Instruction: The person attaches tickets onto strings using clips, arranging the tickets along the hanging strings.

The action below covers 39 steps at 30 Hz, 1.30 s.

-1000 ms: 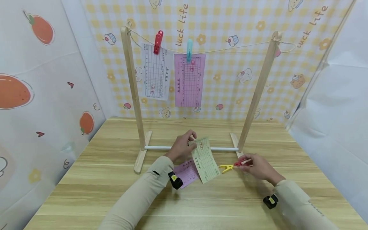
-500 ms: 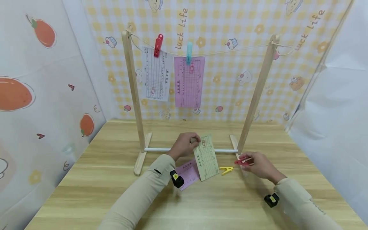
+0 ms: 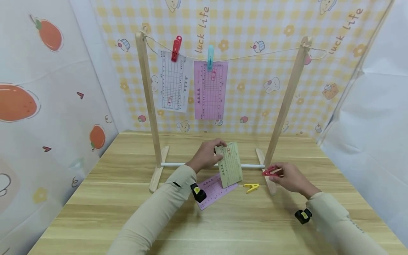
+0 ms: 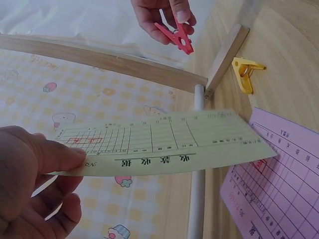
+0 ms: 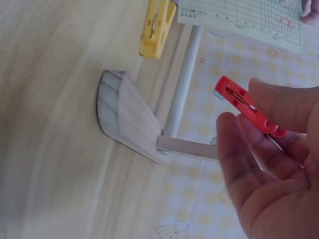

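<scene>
Left hand (image 3: pixel 207 156) at frame centre, forearm angled up from lower left, thumb and fingers pinching top corner of green slip (image 3: pixel 230 165), slip hanging above pink slip (image 3: pixel 214 190) on table (image 3: pixel 95 212). Right hand (image 3: pixel 291 179) at right of centre, fingertips clamped on red clothespin (image 3: pixel 271 172), beside rack foot (image 3: pixel 267 177). Yellow clothespin (image 3: pixel 251 186) lies between hands.

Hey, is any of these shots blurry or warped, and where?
Head view: sharp, evenly lit, but the wide lens bows the wooden posts outward. Left wrist view: the near left hand is soft. Right wrist view: the tabletop smears, and the red clip is slightly soft.
</scene>
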Motion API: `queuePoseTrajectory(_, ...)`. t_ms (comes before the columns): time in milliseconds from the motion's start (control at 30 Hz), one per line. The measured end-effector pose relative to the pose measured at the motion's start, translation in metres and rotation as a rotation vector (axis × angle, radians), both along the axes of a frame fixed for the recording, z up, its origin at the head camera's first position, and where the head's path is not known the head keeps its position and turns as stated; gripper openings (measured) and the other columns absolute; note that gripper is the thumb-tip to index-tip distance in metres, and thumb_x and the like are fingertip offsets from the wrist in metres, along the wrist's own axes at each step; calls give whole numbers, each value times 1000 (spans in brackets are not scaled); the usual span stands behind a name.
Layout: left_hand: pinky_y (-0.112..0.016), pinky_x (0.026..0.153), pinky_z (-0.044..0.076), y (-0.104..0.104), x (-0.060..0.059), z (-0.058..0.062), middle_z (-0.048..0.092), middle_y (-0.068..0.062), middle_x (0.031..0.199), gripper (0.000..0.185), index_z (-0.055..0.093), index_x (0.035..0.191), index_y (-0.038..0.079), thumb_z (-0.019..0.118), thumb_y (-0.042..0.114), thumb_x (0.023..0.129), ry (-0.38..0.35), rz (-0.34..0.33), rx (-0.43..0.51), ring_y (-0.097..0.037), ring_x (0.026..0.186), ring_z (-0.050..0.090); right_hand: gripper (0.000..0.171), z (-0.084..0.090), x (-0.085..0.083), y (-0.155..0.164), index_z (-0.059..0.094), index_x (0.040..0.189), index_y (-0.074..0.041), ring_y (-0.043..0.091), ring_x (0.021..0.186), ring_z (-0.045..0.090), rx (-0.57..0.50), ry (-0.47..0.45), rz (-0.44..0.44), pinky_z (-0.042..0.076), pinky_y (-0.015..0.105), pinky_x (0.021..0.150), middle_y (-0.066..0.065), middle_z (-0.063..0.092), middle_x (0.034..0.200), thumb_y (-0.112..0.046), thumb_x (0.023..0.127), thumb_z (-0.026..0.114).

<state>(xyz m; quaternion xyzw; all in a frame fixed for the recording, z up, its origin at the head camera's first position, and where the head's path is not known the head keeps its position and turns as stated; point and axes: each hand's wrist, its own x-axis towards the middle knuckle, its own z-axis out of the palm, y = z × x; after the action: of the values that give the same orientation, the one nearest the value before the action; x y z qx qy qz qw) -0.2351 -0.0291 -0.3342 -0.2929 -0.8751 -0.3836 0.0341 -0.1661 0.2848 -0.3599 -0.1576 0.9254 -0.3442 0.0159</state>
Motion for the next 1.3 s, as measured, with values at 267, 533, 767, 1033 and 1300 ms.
queuePoseTrajectory(267, -31, 76, 51, 3, -2, 7, 66, -10, 104, 44, 49, 127, 10, 64, 2, 87, 40, -14, 20, -19, 86, 61, 23, 9, -1, 0, 63, 112, 0, 29, 91, 66, 12, 15, 3, 55, 27, 64, 15, 65, 107, -5, 90, 68)
queuePoseTrajectory(533, -27, 73, 50, 7, -4, 12, 66, -3, 90, 26, 57, 114, 6, 66, 4, 89, 106, -18, 38, -16, 83, 63, 21, 17, -6, -1, 65, 108, -2, 27, 88, 66, 46, 53, -6, 53, 29, 62, 13, 66, 102, -14, 92, 68)
queuePoseTrajectory(767, -24, 70, 49, 11, -3, 18, 64, 1, 83, 3, 64, 93, 8, 65, 10, 92, 127, 3, 33, -11, 78, 60, 23, 25, -8, -3, 62, 108, -1, 28, 87, 66, 39, 86, -25, 54, 32, 63, 14, 66, 102, -16, 92, 67)
queuePoseTrajectory(1033, -21, 73, 49, 15, -5, 24, 67, -1, 86, 5, 64, 88, 9, 64, 5, 90, 194, -14, 80, -14, 79, 61, 23, 38, -11, -9, 59, 105, -1, 29, 86, 66, 10, 117, -48, 53, 31, 62, 16, 66, 101, -16, 91, 69)
queuePoseTrajectory(1300, -22, 71, 47, 19, -5, 31, 66, -5, 88, 7, 58, 88, 9, 60, 4, 92, 199, -13, 121, -15, 78, 58, 23, 48, -14, -7, 61, 106, -4, 34, 91, 65, 55, 136, -73, 55, 38, 66, 16, 65, 102, -21, 92, 68)
